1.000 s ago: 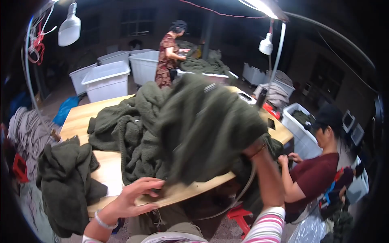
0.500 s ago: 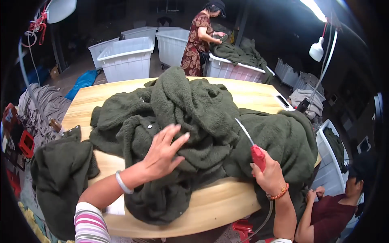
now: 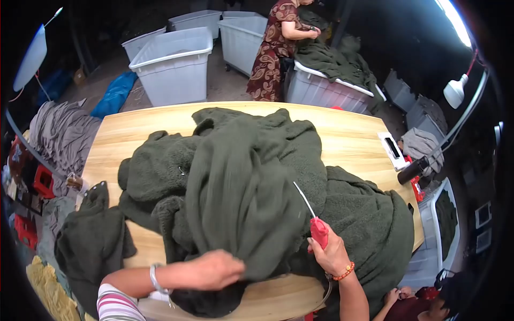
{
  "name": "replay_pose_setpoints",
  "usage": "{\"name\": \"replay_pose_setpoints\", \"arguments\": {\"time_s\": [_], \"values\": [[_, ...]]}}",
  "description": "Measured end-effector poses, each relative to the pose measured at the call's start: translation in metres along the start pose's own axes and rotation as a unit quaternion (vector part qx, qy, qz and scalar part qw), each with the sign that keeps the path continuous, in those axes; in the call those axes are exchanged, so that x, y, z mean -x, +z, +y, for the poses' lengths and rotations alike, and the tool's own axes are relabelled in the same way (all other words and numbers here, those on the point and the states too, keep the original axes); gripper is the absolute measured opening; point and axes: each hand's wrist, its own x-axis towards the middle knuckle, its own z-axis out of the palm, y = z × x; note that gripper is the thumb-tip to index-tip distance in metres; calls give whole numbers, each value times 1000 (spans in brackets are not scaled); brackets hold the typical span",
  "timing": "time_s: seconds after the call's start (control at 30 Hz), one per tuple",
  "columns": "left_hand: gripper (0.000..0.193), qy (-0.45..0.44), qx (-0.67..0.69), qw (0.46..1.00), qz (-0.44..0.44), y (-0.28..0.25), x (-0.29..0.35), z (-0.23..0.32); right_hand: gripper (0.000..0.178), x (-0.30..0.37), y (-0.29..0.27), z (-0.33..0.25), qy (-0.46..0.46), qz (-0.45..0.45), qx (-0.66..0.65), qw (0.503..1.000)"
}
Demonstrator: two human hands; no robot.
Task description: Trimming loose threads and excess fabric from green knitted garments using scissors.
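Note:
A heap of dark green fleece garments covers much of the table. My left hand (image 3: 217, 269), a metal bangle at its wrist, is closed at the near edge of the top garment (image 3: 241, 187), whose fabric is stretched toward me; motion blurs hand and cloth. My right hand (image 3: 332, 254) grips a red-handled tool (image 3: 319, 231) with a long, slim, pale metal tip pointing up and left over the cloth. A thin cord or hose trails below that wrist. Another part of the heap (image 3: 369, 235) spreads to the right and hangs over the near edge.
The wooden table (image 3: 144, 120) carries a separate green garment (image 3: 93, 235) over its left edge. At its far right lie a white device (image 3: 392, 151) and a black cylinder (image 3: 413, 170). White bins (image 3: 174, 69) stand beyond. One co-worker (image 3: 273, 53) handles cloth at a bin; another (image 3: 423, 305) sits lower right.
My left hand has gone from open above the heap to closed near the table's front, drawing the top garment toward me. My right hand with the tool has shifted left and slightly down.

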Motion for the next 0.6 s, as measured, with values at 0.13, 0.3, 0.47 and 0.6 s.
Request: {"name": "replay_pose_setpoints", "arguments": {"time_s": [0.13,0.3,0.47,0.6], "values": [[26,-148,102,966,-186,45,62,37,46,-1,-4,-1,10,-50,-31,998],[33,-257,76,963,-22,23,71,69,48,3,-4,-1,-8,-82,12,997],[66,-232,-229,865,381,-17,12,83,49,9,0,-10,-22,-100,23,995],[69,-274,-284,856,335,-17,-10,30,47,17,0,-26,-64,-100,44,992]]}}
